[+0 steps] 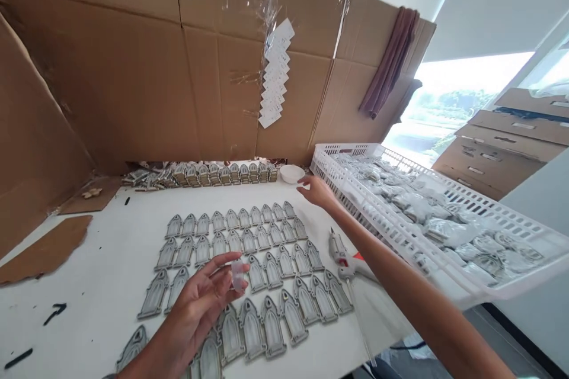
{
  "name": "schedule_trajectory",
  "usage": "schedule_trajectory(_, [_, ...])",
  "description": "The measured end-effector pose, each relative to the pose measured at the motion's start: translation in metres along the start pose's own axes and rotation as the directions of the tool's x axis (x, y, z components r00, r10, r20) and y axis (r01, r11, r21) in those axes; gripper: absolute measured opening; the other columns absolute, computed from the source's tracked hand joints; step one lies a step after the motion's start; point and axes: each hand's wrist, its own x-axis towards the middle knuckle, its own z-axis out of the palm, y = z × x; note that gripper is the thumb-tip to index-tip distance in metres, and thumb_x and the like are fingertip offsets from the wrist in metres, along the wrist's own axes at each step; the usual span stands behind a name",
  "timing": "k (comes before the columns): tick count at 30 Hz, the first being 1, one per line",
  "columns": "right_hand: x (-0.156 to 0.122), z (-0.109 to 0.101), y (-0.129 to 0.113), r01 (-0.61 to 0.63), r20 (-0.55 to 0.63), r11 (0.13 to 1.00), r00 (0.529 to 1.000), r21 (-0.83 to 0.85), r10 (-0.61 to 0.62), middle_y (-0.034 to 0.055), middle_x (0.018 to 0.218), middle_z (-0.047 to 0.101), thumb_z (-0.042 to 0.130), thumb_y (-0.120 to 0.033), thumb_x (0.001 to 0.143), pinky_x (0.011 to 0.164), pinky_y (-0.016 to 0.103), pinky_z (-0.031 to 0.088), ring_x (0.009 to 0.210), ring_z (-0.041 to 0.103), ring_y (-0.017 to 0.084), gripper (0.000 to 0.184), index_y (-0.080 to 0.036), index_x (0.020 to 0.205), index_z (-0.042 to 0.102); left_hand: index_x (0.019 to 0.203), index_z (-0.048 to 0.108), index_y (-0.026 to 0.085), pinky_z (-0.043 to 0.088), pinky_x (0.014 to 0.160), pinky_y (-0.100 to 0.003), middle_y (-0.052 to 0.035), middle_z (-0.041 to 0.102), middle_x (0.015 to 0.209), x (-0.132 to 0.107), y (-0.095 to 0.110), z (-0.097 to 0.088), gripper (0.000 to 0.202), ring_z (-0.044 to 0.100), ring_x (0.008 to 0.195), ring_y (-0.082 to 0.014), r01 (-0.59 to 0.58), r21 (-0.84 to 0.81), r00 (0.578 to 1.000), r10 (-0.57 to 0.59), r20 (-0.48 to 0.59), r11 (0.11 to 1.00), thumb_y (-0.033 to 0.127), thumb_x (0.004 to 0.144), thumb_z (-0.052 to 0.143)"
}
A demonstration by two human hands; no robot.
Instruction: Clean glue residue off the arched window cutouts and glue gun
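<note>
Left hand (202, 302): I see it pinching a small clear piece (239, 275) over the grey arch plaques (271, 269).
Right hand (316, 190): fingers loose, empty, between the white bowl (292, 173) and the slotted crate (351, 146).

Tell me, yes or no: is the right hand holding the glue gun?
No: the right hand reaches open near the white bowl, while the glue gun lies untouched on the table.
</note>
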Motion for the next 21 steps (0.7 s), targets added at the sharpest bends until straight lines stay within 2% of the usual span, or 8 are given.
schedule_trajectory(3, [-0.040, 0.012, -0.016, 0.210, 0.090, 0.965, 0.970, 0.155, -0.226, 0.0129, 0.151, 0.076, 0.080, -0.044, 0.115, 0.108, 0.052, 0.071, 0.126, 0.079, 0.029, 0.039, -0.022, 0.147, 0.075, 0.123, 0.085, 0.028, 0.067, 0.103, -0.032, -0.0100, 0.090, 0.133, -0.004, 0.003, 0.003, 0.053, 0.083, 0.104, -0.0229, 0.019, 0.000, 1.000, -0.019, 0.009, 1.000, 0.051, 0.083, 0.110])
schedule_trajectory(5, [-0.071, 0.021, -0.025, 0.343, 0.111, 0.894, 0.916, 0.287, -0.386, 0.0106, 0.139, 0.080, 0.080, -0.045, 0.115, 0.101, 0.048, 0.072, 0.115, 0.081, 0.026, 0.037, -0.019, 0.141, 0.077, 0.119, 0.084, 0.028, 0.066, 0.104, -0.033, -0.0098, 0.090, 0.128, -0.006, 0.004, 0.004, 0.050, 0.083, 0.102, -0.0224, 0.046, 0.006, 0.999, -0.046, 0.030, 0.999, 0.050, 0.084, 0.110])
schedule_trajectory(7, [-0.098, 0.028, -0.031, 0.439, 0.090, 0.808, 0.856, 0.393, -0.509, 0.0045, 0.125, 0.084, 0.083, -0.046, 0.112, 0.093, 0.035, 0.069, 0.096, 0.081, 0.017, 0.028, -0.026, 0.133, 0.085, 0.119, 0.083, 0.029, 0.066, 0.101, -0.032, -0.0078, 0.090, 0.120, -0.007, 0.004, 0.006, 0.049, 0.083, 0.101, -0.0216, 0.058, 0.010, 0.997, -0.059, 0.050, 0.998, 0.051, 0.084, 0.109])
schedule_trajectory(9, [-0.115, 0.035, -0.033, 0.501, 0.057, 0.724, 0.803, 0.473, -0.593, 0.0034, 0.118, 0.085, 0.083, -0.045, 0.111, 0.078, 0.028, 0.064, 0.089, 0.080, 0.014, 0.025, -0.027, 0.129, 0.088, 0.118, 0.082, 0.030, 0.065, 0.098, -0.029, -0.0055, 0.089, 0.110, -0.009, 0.003, 0.008, 0.049, 0.082, 0.100, -0.0204, 0.059, 0.013, 0.996, -0.059, 0.071, 0.998, 0.052, 0.083, 0.110])
schedule_trajectory(12, [-0.127, 0.047, -0.029, 0.533, 0.016, 0.644, 0.764, 0.548, -0.645, 0.0045, 0.111, 0.085, 0.078, -0.037, 0.112, 0.065, 0.025, 0.058, 0.083, 0.077, 0.013, 0.021, -0.025, 0.125, 0.089, 0.114, 0.083, 0.028, 0.065, 0.093, -0.028, -0.0046, 0.086, 0.103, -0.011, 0.005, 0.013, 0.046, 0.080, 0.095, -0.0193, 0.068, 0.013, 0.993, -0.069, 0.100, 0.998, 0.052, 0.084, 0.109])
schedule_trajectory(15, [-0.135, 0.056, -0.025, 0.526, 0.000, 0.617, 0.761, 0.586, -0.649, 0.0049, 0.106, 0.083, 0.075, -0.025, 0.110, 0.061, 0.026, 0.054, 0.080, 0.072, 0.014, 0.020, -0.023, 0.125, 0.089, 0.111, 0.085, 0.027, 0.065, 0.088, -0.028, -0.0036, 0.084, 0.098, -0.012, 0.008, 0.018, 0.040, 0.078, 0.091, -0.0194, 0.104, 0.003, 0.988, -0.104, 0.111, 0.995, 0.044, 0.085, 0.110])
schedule_trajectory(21, [-0.152, 0.055, -0.029, 0.530, -0.024, 0.582, 0.752, 0.617, -0.659, 0.0049, 0.104, 0.083, 0.073, -0.017, 0.110, 0.068, 0.032, 0.059, 0.084, 0.075, 0.017, 0.019, -0.023, 0.122, 0.086, 0.114, 0.086, 0.032, 0.064, 0.086, -0.021, -0.0017, 0.087, 0.100, -0.014, 0.012, 0.017, 0.022, 0.082, 0.091, -0.0163, 0.101, 0.046, 0.973, -0.108, 0.204, 0.994, 0.045, 0.100, 0.097])
